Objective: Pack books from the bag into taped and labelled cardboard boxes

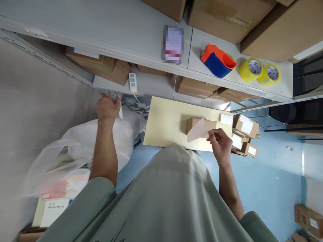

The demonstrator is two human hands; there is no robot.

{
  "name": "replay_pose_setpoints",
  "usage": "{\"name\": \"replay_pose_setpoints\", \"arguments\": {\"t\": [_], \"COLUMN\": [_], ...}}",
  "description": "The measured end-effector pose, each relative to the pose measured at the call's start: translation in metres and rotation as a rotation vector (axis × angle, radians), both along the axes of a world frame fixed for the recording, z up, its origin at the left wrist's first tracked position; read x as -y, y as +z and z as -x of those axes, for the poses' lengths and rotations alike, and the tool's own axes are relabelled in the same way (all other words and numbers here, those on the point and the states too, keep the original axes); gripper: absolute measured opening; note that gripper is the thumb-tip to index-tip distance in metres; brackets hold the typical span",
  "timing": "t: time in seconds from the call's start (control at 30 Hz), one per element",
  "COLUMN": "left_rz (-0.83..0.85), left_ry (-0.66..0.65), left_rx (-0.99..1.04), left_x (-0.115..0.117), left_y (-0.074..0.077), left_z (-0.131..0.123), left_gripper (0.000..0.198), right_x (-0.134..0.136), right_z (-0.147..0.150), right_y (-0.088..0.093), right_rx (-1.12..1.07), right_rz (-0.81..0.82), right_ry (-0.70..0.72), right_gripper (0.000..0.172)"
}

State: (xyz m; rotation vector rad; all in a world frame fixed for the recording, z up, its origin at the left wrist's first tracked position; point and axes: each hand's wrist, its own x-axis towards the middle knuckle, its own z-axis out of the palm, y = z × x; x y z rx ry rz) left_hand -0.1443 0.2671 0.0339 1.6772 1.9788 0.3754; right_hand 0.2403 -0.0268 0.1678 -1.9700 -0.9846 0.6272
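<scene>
My right hand (220, 143) pinches the corner of a thin white label-like sheet (196, 131) between thumb and fingers. The sheet hangs at a slant over a small brown cardboard box (191, 125), hiding part of it. That box lies on a pale yellow board (164, 124). Off to the left, my left hand (108, 107) is stretched out beside the lower shelf, above scattered white paper scraps (137, 107). A narrow white paper strip (120, 112) shows at its thumb, and its other fingers are partly hidden.
A white plastic bag (126, 129) bulges under my left forearm. Labelled boxes (246, 126) are stacked right of the board, near a white label stack (226, 119). The shelf above holds a tape dispenser (218, 61), yellow tape rolls (251, 69) and a blurred phone-like object (173, 45). A power strip (133, 82) lies below.
</scene>
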Motion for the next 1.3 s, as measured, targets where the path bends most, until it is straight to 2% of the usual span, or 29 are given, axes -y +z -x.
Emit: {"name": "replay_pose_setpoints", "arguments": {"t": [0.03,0.07,0.13,0.2,0.33,0.43,0.57,0.83,1.07,1.17,1.3], "left_rz": [-0.010,-0.008,0.020,0.104,0.314,0.440,0.503,0.503,0.507,0.487,0.495], "left_ry": [0.069,0.059,-0.054,-0.151,-0.337,-0.335,-0.267,-0.030,0.083,0.133,0.155], "left_rx": [-0.014,0.032,0.291,0.588,1.015,1.134,1.151,1.168,1.119,1.108,1.071], "left_x": [0.004,0.011,0.033,0.065,0.139,0.181,0.210,0.251,0.274,0.276,0.276], "left_y": [0.003,0.007,0.016,0.027,0.053,0.067,0.071,0.059,0.048,0.044,0.041], "left_z": [-0.013,-0.030,-0.072,-0.117,-0.199,-0.243,-0.284,-0.337,-0.356,-0.355,-0.350], "left_gripper": [0.028,0.026,0.021,0.020,0.040,0.049,0.056,0.055,0.047,0.046,0.044], "right_x": [0.001,0.001,0.002,0.002,0.005,0.011,0.025,0.050,0.063,0.067,0.069], "right_z": [-0.001,-0.003,-0.007,-0.011,-0.024,-0.036,-0.052,-0.092,-0.124,-0.144,-0.176], "right_y": [-0.001,-0.003,-0.006,-0.008,-0.012,-0.018,-0.032,-0.064,-0.085,-0.093,-0.112], "right_rx": [-0.006,-0.013,-0.028,-0.028,0.069,0.197,0.309,0.245,0.022,-0.078,-0.187], "right_rz": [0.002,0.002,0.003,-0.004,-0.052,-0.093,-0.065,0.032,0.097,0.074,0.088], "right_ry": [-0.005,-0.010,-0.016,-0.017,0.005,0.054,0.133,0.284,0.386,0.318,0.121], "right_gripper": [0.041,0.042,0.044,0.044,0.036,0.027,0.020,0.028,0.033,0.034,0.042]}}
